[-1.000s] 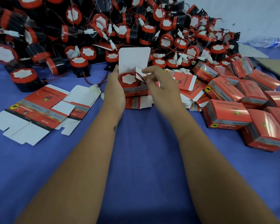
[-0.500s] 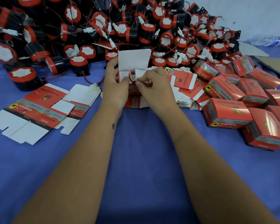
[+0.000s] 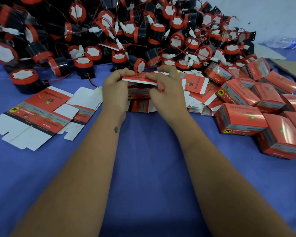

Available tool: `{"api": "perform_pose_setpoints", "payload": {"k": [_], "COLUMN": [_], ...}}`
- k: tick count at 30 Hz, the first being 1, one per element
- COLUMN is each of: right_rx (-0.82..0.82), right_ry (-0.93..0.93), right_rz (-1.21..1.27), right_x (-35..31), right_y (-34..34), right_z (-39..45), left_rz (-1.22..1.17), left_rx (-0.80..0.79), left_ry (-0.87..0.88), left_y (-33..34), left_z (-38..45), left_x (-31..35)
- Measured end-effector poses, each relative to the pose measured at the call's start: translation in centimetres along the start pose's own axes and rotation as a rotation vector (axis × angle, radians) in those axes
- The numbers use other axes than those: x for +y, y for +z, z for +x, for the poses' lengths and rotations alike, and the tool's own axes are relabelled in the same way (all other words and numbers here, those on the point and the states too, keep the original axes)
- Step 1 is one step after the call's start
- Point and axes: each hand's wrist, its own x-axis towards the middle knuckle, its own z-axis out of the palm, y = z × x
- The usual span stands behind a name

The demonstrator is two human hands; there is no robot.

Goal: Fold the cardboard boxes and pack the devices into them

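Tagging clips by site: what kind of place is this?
Likely a small manual packing workstation: a heap of identical red-and-black devices, flat unfolded cartons on blue cloth, and a growing pile of closed boxes to the right.

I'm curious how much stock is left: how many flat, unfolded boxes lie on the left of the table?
2 flat boxes: a large one at far left, and a second partly under it, beside the left hand. More flat ones lie right of the hands.

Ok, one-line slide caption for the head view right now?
Both hands, left hand and right hand, press the lid flap down on a red box, beside packed boxes and piled devices.
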Motion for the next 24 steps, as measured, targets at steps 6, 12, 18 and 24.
{"api": "perform_pose_setpoints", "payload": {"k": [6,12,18,24], "right_rx": [-0.082,-0.126,-0.11,-0.042], "right_ry": [0.195,0.061,-0.016,-0.037], "right_rz": [0.246,0.015,-0.067,-0.115], "right_x": [0.3,0.8,1.1,1.2], "right_y": [-0.5,-0.8,-0.8,-0.4], "right_z": [0.0,0.1,0.1,0.2], "left_rz": [-0.085,0.469,0.672,0.752], "left_rx": [-0.103,-0.245,-0.287,-0.217], "left_ry": [-0.094,0.117,0.26,0.375], "left_y": [-0.5,-1.1,-1.5,-1.4], "left_z": [-0.1,0.1,0.0,-0.1], "left_x": [0.6,0.1,0.3,0.0]}}
